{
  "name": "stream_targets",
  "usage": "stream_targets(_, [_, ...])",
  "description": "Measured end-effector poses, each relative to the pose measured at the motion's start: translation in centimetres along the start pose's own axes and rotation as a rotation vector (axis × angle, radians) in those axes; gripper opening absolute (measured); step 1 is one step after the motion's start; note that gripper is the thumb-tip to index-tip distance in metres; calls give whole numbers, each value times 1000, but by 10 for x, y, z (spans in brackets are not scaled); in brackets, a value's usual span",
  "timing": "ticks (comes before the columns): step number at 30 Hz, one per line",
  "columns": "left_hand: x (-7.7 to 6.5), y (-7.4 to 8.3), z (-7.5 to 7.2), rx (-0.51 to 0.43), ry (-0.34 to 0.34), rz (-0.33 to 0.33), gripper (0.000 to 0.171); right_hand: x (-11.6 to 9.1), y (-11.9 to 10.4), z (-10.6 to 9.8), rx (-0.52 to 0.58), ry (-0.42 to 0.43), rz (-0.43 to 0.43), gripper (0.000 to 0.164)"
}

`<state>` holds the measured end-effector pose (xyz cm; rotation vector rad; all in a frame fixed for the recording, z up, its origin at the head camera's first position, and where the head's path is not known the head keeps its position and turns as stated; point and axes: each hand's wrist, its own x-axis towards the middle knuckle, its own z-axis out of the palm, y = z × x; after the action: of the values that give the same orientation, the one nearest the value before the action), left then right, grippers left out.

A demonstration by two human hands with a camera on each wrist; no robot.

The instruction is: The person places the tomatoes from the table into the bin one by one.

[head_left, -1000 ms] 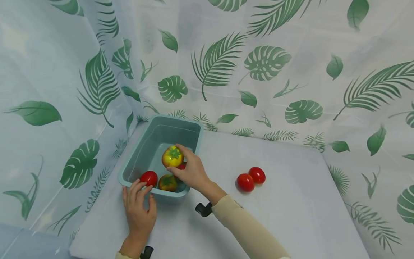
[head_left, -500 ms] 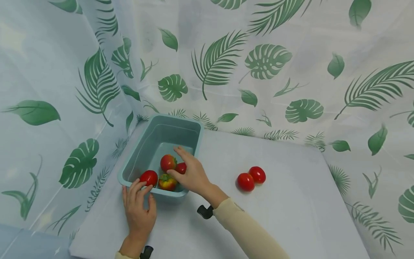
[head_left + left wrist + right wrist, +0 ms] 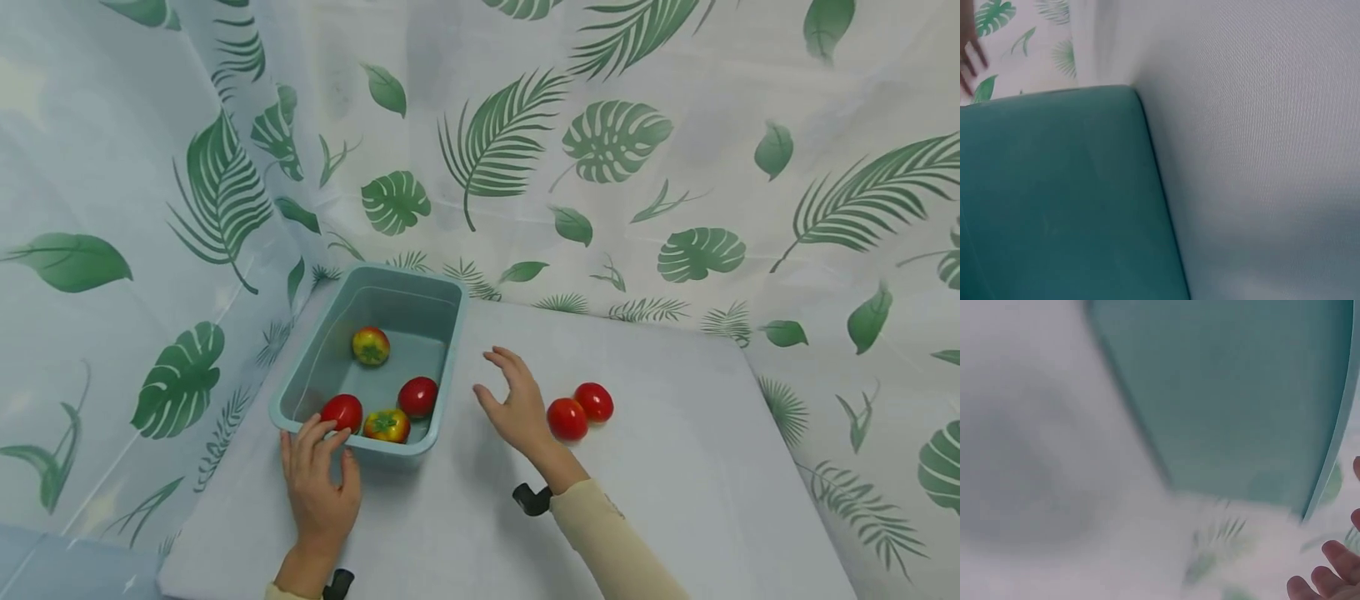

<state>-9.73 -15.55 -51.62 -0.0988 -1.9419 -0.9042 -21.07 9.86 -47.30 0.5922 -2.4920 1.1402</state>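
Note:
My right hand (image 3: 517, 412) hangs over the table between the bin and two red tomatoes, fingers spread apart and nothing in them. Its fingertips (image 3: 1335, 553) also show in the right wrist view's lower corner. The blue-green plastic bin (image 3: 459, 321) holds a yellow-and-red tomato (image 3: 371, 345) toward the back. Along its front lie a red tomato (image 3: 342, 412), another yellow-and-red one with a green top, and a darker red tomato (image 3: 418, 397). My left hand (image 3: 318, 492) rests its relaxed fingers on the front rim, close by the front-left tomato.
Two red tomatoes, the nearer tomato (image 3: 567, 419) and the farther tomato (image 3: 594, 402), sit together right of my right hand on the white table (image 3: 675, 483). A leaf-printed curtain (image 3: 525, 167) stands behind and beside the table.
My right hand let go of a yellow-and-red tomato inside the bin and moved right, out over the table. That tomato rolled toward the bin's back left. My left hand stayed at the rim.

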Motion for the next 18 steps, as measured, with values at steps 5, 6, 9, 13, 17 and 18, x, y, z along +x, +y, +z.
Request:
stream_targets(5, [-2, -2, 2, 1, 15, 1, 23, -24, 47, -20, -91, 50, 127, 47])
stream_targets(6, [-2, -2, 2, 0, 18, 3, 23, -30, 55, -23, -113, 55, 149, 47])
stream_targets(9, [-2, -2, 2, 2, 19, 1, 23, -47, 71, -28, -161, 59, 223, 46])
stream_targets(13, [-2, -1, 2, 8, 3, -9, 25, -70, 88, -30, -222, 70, 254, 45])
stream_targets(17, [-2, -1, 3, 9, 9, -13, 25, -85, 100, -31, -281, 82, 244, 50])
stream_targets(18, [-2, -1, 3, 8, 13, -11, 25, -88, 102, -31, -297, 81, 243, 52])
